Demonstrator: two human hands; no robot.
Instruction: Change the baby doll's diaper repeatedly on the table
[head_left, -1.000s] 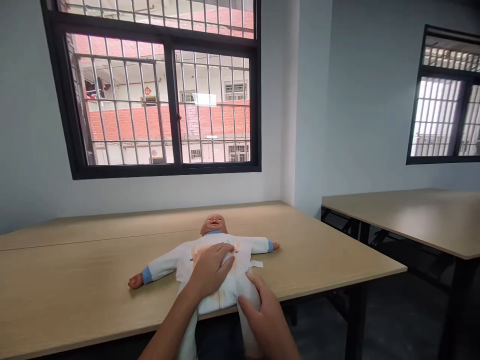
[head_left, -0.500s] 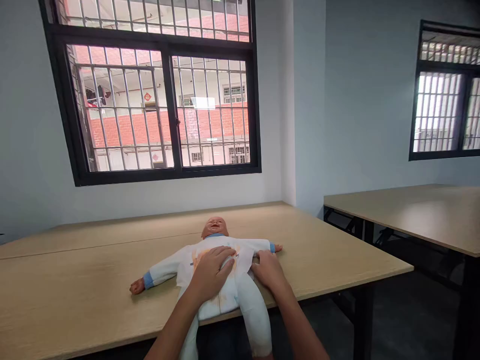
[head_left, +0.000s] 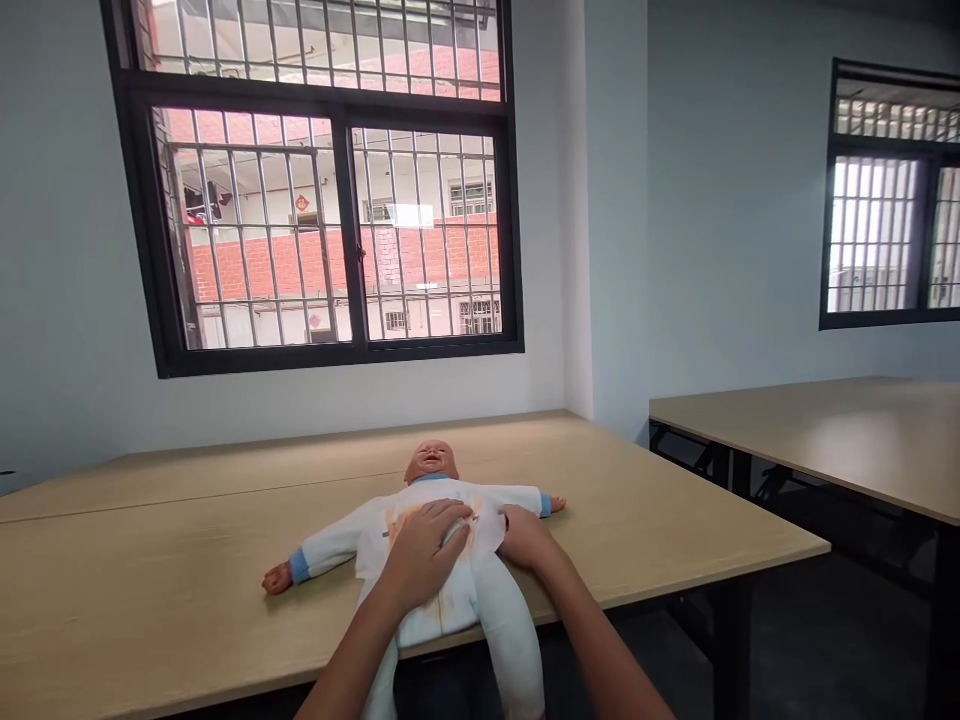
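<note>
A baby doll point(head_left: 431, 459) lies on its back at the table's front edge, arms spread and legs hanging over. It wears a white long-sleeved outfit with blue cuffs. Over its belly and between its legs is a white diaper point(head_left: 439, 612) with faint orange print. My left hand point(head_left: 427, 540) lies on the diaper's front, fingers stretched out flat. At the doll's side on the right, my right hand point(head_left: 527, 538) reaches in against the diaper's side edge. Its fingertips are tucked behind that edge and hidden, so their grip does not show.
The doll lies on a light wood table point(head_left: 187, 560) set against the wall. A second wooden table point(head_left: 825, 430) stands to the right, past a gap. Beyond the first table is a barred window point(head_left: 345, 230); another window point(head_left: 874, 235) is farther right.
My right hand has turned and slid slightly inward, its fingers now farther behind the diaper's edge. The left hand stays flat on the front. The view has tilted slightly.
</note>
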